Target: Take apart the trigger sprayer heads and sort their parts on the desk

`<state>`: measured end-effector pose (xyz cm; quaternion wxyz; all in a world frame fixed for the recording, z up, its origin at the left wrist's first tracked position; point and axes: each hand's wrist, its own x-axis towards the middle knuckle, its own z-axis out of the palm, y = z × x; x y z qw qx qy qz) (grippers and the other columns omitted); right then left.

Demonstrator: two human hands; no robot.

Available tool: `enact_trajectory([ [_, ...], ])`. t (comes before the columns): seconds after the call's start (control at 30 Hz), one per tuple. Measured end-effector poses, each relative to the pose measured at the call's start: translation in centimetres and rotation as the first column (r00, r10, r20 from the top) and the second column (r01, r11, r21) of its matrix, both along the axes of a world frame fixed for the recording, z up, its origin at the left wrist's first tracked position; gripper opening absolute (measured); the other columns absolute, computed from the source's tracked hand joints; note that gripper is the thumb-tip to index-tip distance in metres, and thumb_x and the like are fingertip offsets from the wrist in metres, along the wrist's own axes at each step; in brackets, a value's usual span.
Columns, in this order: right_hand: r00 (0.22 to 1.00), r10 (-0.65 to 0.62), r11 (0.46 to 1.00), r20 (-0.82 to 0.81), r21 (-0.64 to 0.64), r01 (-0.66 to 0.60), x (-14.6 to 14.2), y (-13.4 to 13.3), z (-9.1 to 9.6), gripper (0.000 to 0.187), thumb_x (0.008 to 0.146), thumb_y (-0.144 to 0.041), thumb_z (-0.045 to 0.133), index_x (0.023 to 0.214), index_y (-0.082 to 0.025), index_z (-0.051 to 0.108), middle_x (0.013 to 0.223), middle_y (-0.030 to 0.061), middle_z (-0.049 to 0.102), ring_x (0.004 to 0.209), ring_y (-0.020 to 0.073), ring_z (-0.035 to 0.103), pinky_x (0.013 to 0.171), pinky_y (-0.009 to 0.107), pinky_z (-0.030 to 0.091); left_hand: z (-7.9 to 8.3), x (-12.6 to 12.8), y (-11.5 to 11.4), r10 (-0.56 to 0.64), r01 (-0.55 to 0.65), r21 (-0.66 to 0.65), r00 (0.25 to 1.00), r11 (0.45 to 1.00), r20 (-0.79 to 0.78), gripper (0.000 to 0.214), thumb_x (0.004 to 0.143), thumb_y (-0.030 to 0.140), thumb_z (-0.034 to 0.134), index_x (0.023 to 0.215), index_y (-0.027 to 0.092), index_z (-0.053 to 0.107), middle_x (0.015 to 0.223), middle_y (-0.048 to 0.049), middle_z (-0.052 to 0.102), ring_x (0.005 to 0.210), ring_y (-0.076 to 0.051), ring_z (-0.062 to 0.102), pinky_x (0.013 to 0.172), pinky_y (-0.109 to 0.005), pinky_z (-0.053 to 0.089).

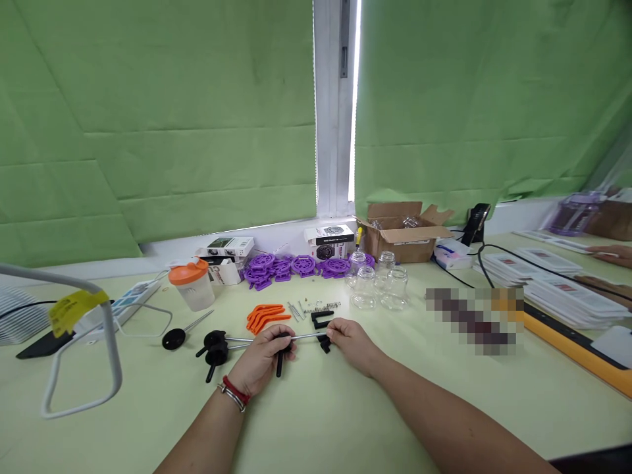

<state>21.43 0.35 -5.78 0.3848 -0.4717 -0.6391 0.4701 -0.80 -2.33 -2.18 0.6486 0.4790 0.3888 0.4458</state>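
Observation:
My left hand (264, 355) is closed round a black plastic part (280, 362) with a short peg pointing down. A thin metal rod (310, 336) runs from it to the right. The rod's far end is pinched in my right hand (353, 343). Black bracket-like pieces (323, 320) lie just beyond and beside my right fingertips. Left of my left hand rest more black parts with rods (216, 349), and a black disc on a rod (174, 339). Orange levers (265, 317), small screws (296, 311) and springs (323, 307) are in front of my hands.
Glass jars (364, 289) stand behind to the right, before an open cardboard box (409, 238). Purple plastic rings (302, 265) line the back. At left are an orange-lidded cup (191, 286) and a white wire frame (113, 355). Another person's hand (612, 254) shows far right.

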Motion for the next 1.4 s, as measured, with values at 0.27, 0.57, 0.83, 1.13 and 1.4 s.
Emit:
enact_trajectory([
  [0.27,1.0,-0.007,1.0,-0.013,-0.024,0.007,0.0,0.0,0.2,0.018,0.078,-0.036,0.048,0.07,-0.019,0.05,0.057,-0.0055,0.034,0.052,0.0092,0.027,0.05,0.023,0.024,0.2,0.1,-0.2,0.003,0.001,0.043,0.996,0.999,-0.094,0.017,0.072,0.027,0.065,0.085,0.017,0.061,0.072,-0.0016,0.059,0.066,-0.013,0.054,0.065,-0.026,0.042],
  [0.57,0.999,-0.027,0.999,-0.028,-0.022,0.026,-0.1,0.4,-0.3,0.018,0.076,-0.035,0.049,0.067,-0.019,0.049,0.056,-0.0059,0.037,0.051,0.0085,0.027,0.052,0.021,0.027,0.2,-0.1,0.0,0.062,-0.031,0.129,0.968,0.991,-0.244,0.021,0.071,0.031,0.066,0.088,0.019,0.063,0.075,0.0004,0.057,0.065,-0.012,0.049,0.063,-0.024,0.038],
  [0.83,1.0,-0.02,1.0,-0.01,0.012,0.02,0.0,0.0,-0.1,0.019,0.078,-0.036,0.049,0.071,-0.019,0.052,0.058,-0.0057,0.036,0.053,0.0092,0.029,0.053,0.022,0.027,0.9,0.0,-0.4,0.069,-0.027,0.141,0.949,0.99,-0.308,0.02,0.074,0.034,0.062,0.088,0.019,0.062,0.073,-0.0007,0.057,0.064,-0.013,0.049,0.062,-0.025,0.038],
  [1.13,1.0,0.009,0.999,0.016,0.045,-0.01,0.1,-0.5,0.5,0.024,0.078,-0.041,0.051,0.072,-0.019,0.055,0.061,-0.0037,0.042,0.056,0.0106,0.034,0.055,0.023,0.03,2.9,-0.9,-1.3,0.142,0.104,0.355,0.785,0.929,-0.603,0.018,0.068,0.03,0.067,0.082,0.02,0.063,0.077,-0.0016,0.056,0.07,-0.018,0.047,0.063,-0.025,0.035],
  [1.4,0.997,-0.024,0.999,0.07,0.043,0.021,0.1,-0.6,0.5,0.029,0.078,-0.046,0.049,0.07,-0.019,0.053,0.06,-0.0038,0.042,0.056,0.0113,0.035,0.054,0.024,0.03,4.8,-5.8,-5.7,0.32,0.01,0.392,0.559,0.92,-0.765,0.016,0.069,0.031,0.063,0.083,0.024,0.064,0.081,-0.0043,0.062,0.075,-0.023,0.053,0.065,-0.028,0.036],
])
